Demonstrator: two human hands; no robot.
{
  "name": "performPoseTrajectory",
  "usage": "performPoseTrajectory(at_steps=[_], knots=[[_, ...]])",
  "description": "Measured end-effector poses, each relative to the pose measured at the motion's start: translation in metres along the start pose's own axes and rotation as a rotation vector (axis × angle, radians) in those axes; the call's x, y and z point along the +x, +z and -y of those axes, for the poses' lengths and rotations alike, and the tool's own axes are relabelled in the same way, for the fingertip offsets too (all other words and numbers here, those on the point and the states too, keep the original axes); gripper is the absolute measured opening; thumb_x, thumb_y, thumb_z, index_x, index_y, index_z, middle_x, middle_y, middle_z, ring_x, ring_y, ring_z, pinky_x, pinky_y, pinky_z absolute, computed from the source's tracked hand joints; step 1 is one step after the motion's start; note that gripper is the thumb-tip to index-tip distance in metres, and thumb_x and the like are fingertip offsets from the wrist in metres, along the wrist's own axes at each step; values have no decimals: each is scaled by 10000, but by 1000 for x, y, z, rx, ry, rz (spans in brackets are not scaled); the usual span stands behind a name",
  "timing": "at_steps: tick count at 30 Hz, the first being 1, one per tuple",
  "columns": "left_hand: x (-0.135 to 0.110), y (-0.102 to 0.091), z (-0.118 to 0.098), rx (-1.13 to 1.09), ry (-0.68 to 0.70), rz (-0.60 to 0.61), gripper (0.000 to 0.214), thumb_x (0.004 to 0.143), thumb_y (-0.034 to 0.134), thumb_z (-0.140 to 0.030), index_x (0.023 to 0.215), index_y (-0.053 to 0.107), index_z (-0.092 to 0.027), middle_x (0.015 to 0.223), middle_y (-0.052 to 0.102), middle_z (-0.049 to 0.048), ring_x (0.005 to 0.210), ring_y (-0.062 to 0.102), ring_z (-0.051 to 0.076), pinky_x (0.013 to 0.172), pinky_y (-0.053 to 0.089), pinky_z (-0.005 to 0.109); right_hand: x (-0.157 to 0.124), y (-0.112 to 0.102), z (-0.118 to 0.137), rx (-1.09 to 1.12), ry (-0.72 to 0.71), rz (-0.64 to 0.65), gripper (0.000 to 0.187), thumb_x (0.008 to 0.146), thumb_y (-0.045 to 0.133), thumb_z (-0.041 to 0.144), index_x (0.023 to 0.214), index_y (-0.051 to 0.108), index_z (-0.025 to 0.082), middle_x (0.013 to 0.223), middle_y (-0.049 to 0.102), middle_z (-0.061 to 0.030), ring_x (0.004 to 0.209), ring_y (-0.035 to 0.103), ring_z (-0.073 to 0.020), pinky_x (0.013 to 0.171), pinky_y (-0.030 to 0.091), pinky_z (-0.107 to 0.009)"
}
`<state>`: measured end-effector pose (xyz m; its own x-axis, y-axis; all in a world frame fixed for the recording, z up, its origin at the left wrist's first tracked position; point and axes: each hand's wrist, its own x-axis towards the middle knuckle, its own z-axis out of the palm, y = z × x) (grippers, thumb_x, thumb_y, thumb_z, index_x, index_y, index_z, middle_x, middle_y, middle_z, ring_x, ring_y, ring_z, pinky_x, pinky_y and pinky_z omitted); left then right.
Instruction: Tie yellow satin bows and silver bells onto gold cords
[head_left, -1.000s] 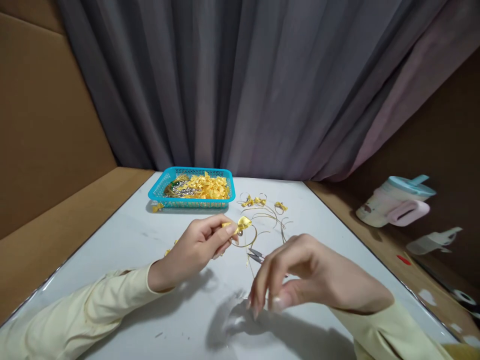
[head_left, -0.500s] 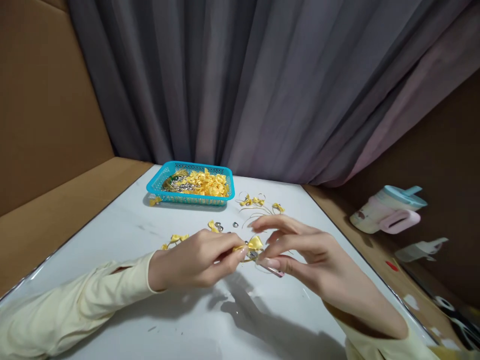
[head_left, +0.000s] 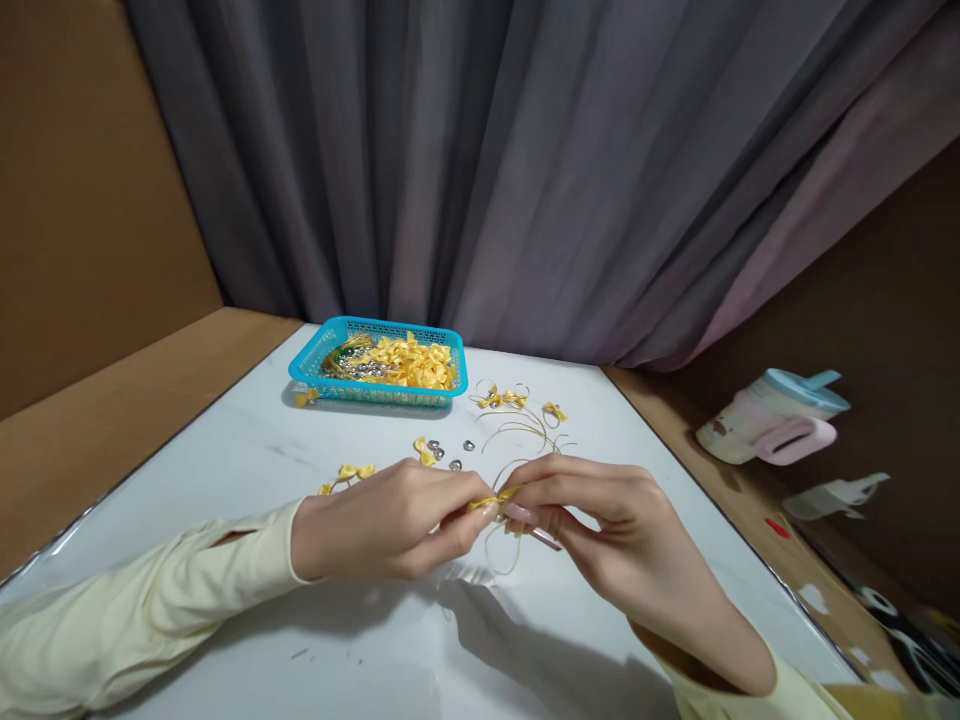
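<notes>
A yellow ribbon bow point(head_left: 496, 499) is held over the white table, between both hands. My left hand point(head_left: 397, 520) pinches one side of it with thumb and index finger. My right hand point(head_left: 630, 520) has its fingertips closed on the other side, hiding much of the bow. Below the fingers hangs a thin gold cord point(head_left: 489, 553) in a loop. Under the right thumb shows the edge of a thin pinkish item point(head_left: 545, 541), whose kind I cannot make out. Just beyond the hands lie a loose yellow bow point(head_left: 424, 452) and several silver heart-shaped beads point(head_left: 469, 445).
A blue plastic basket point(head_left: 375, 392) at the back holds yellow bows, silver beads and gold cord. More bows with cords point(head_left: 514, 398) lie right of it, others point(head_left: 356, 471) by my left wrist. A lidded cup point(head_left: 780, 420) and a small bottle point(head_left: 832, 498) are at the right.
My right hand has moved left and its spread fingers have closed on the bow. The bow has turned and is now mostly covered. My left hand keeps its pinch.
</notes>
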<state>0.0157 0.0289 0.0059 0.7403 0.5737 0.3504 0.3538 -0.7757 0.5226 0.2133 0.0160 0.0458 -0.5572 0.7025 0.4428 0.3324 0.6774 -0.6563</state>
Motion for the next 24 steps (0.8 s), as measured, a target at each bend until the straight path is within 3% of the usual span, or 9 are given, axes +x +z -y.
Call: performPoseTrajectory(at_steps=[5,11,19,24], knots=[[4,-5,-3,-191,-103,8,178,907,372,-245,781,471,-167,568,374,-57,492,356,90,500,280,226,-1,2,-2,-10,-6,-34,234,793,494,37,732,681,163,729,670,-48,635,617,-123,579,512,-217],[5,-4,-9,-355,-253,43,353,949,230,-284,645,376,-184,581,407,-38,546,402,104,579,327,238,-2,3,-3,-16,3,-57,233,782,502,25,749,681,169,744,675,-47,638,620,-129,583,519,-227],[4,-1,-12,-304,-231,-23,342,949,248,-244,641,382,-183,571,426,-41,528,411,94,569,335,228,-1,4,-1,-47,-14,-52,227,777,512,21,729,685,160,732,677,-49,658,627,-133,592,508,-231],[1,2,-11,-177,-179,-62,184,912,404,-305,822,496,-173,551,433,-58,467,393,91,469,310,213,1,5,0,-29,43,-57,198,777,536,56,717,685,172,727,681,-45,649,625,-137,585,506,-234]])
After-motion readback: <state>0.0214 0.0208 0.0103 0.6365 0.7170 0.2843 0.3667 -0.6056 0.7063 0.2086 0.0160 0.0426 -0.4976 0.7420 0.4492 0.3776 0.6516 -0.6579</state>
